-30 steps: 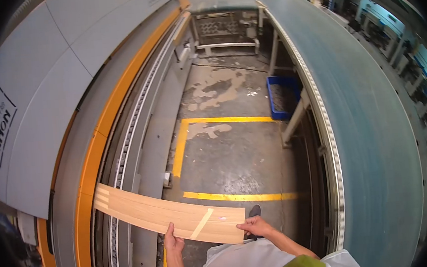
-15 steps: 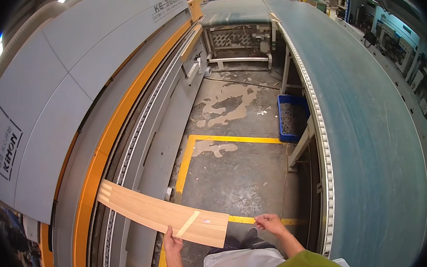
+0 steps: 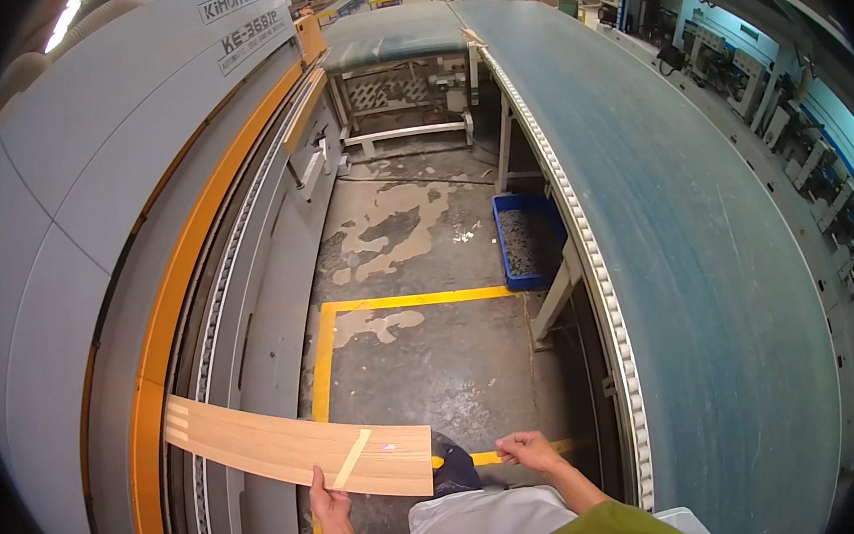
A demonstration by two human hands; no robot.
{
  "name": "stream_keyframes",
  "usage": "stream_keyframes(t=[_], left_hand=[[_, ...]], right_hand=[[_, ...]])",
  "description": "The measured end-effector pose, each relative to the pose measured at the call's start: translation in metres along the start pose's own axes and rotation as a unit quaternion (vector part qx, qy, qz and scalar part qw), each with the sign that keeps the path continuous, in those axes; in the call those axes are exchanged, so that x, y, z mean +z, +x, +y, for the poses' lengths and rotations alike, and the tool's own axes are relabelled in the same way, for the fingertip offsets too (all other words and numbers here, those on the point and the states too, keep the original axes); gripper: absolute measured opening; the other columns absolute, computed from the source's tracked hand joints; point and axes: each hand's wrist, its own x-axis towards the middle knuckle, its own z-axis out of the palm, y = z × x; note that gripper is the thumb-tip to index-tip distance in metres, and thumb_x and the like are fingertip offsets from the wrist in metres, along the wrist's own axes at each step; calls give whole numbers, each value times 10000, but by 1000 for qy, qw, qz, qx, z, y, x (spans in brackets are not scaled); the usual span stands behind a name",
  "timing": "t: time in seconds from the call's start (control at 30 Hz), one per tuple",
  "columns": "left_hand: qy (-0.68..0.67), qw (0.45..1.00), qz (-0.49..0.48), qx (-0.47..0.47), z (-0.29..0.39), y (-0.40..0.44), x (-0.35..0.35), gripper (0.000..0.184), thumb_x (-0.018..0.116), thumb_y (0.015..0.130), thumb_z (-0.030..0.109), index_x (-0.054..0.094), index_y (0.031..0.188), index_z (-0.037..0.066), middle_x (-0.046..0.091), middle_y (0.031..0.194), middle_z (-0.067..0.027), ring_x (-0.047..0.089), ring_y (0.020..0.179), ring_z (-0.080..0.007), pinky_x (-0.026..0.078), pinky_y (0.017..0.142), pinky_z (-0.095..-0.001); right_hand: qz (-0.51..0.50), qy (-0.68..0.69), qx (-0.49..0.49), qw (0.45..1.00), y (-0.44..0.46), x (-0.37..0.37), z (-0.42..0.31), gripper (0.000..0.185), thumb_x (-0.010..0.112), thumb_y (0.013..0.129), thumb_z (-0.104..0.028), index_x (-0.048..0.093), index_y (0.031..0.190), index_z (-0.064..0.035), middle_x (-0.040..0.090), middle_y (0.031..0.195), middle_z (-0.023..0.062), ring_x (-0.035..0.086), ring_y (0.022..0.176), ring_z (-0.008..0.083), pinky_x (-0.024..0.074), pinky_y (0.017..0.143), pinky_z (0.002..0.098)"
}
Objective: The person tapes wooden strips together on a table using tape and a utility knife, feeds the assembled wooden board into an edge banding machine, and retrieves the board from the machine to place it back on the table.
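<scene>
Board (image 3: 271, 448) with a pale strip (image 3: 352, 460) lies across the chain track (image 3: 214, 310), its far end by the orange rail (image 3: 149, 439); remotely, I see the left hand (image 3: 329, 498) gripping its near edge. The right hand (image 3: 530, 452) hovers apart, fingers curled; I can't tell whether fully closed.

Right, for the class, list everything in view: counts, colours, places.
Large panelled machine: 1, grey with orange rail, left
Long flat wooden board: 1, light brown, across the machine's edge
Slanted flat strip: 1, pale yellow, on the board
Flat conveyor belts: 2, blue-green, right and far end
Rectangular plastic bin: 1, blue, floor beside right belt
Painted lines: several, yellow, grey floor
Background machinery: uncountable, mixed colours, far and right
Clothing: several pieces, white, green, dark, bottom
Left grip: 1, bare, on board's near edge
Right grip: 1, bare, right of board, apart
</scene>
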Motion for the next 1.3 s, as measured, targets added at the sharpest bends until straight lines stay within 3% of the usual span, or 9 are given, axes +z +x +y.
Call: stream_keyframes(t=[0.4,0.9,1.13,1.2,1.3], left_hand=[[-44,998,-33,-13,-20,39,76,380,651,905,175,534,1243,47,644,1153,-84,639,1033,-215,563,853,-357],[-13,999,-26,-24,-31,84,169,346,637,919,201,559,1210,30,641,1172,-87,627,1067,-220,534,905,-371],[-18,1000,-20,13,-46,112,210,376,594,945,240,533,1251,31,628,1201,-102,617,1091,-239,521,931,-380],[-40,998,-37,43,-51,116,226,401,552,967,246,490,1296,26,602,1246,-116,595,1129,-258,499,966,-404],[-47,997,-5,59,-57,140,238,413,512,984,254,458,1319,19,571,1291,-132,568,1169,-279,472,1000,-435]], right_hand=[[-35,-124,-38,991,72,32,-123,310,690,883,-334,699,956,-33,693,868,32,630,770,99,513,713,256],[-50,-108,-34,992,156,11,-169,287,691,887,-297,700,969,-23,690,853,36,627,748,98,516,691,243],[-111,-118,-39,986,221,-1,-205,281,695,884,-295,706,984,-33,689,846,27,620,742,87,509,679,234],[-134,-177,-60,973,239,-10,-222,333,709,868,-338,700,954,-17,687,819,17,609,707,86,494,657,231],[-137,-143,-80,977,261,-29,-246,326,704,870,-335,701,943,-17,685,811,19,604,698,89,495,655,237]])
